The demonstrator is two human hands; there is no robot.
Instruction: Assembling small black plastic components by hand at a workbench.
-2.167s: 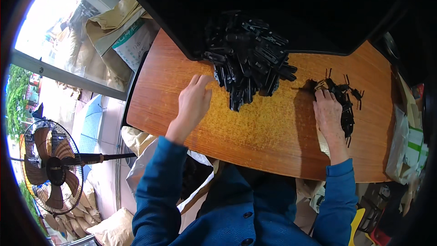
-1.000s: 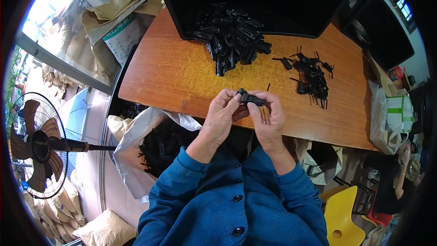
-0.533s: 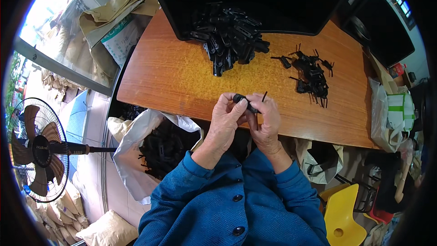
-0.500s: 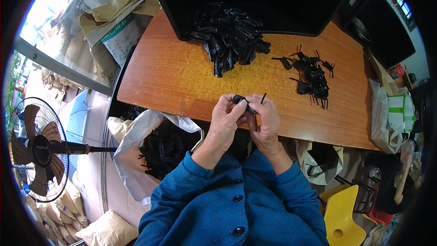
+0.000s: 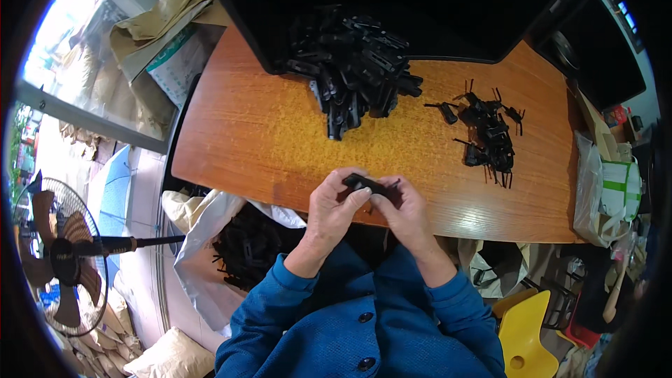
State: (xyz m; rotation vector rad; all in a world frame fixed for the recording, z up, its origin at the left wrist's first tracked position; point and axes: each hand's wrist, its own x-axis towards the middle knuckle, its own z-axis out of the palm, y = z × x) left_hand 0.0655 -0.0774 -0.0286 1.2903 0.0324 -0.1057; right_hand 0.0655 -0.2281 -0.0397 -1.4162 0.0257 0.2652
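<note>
Above the table's front edge, a small black plastic part [image 5: 364, 183] is held between both hands. My left hand [image 5: 332, 204] is closed on its left end, thumb laid on the near side. My right hand [image 5: 409, 215] grips the right end, thumb and fingers around it. Its exact kind is too small to tell, and the fingers cover much of it. Beyond the hands, a heap of long black plastic parts [image 5: 357, 70] lies at the far middle. Smaller black parts with thin prongs [image 5: 493, 133] form a loose cluster to the right.
The wooden table [image 5: 231, 133] has a large black screen [image 5: 455, 7] at its back. Below its front edge at left, a white sack [image 5: 203, 266] holds more black parts; another bag [image 5: 497, 266] hangs at right. A fan [image 5: 66, 259] stands left, a yellow chair [image 5: 525, 336] lower right.
The black part has turned to lie more level between the hands, and the thin prong that stuck up by my right hand no longer shows upright. The whole view has shifted slightly.
</note>
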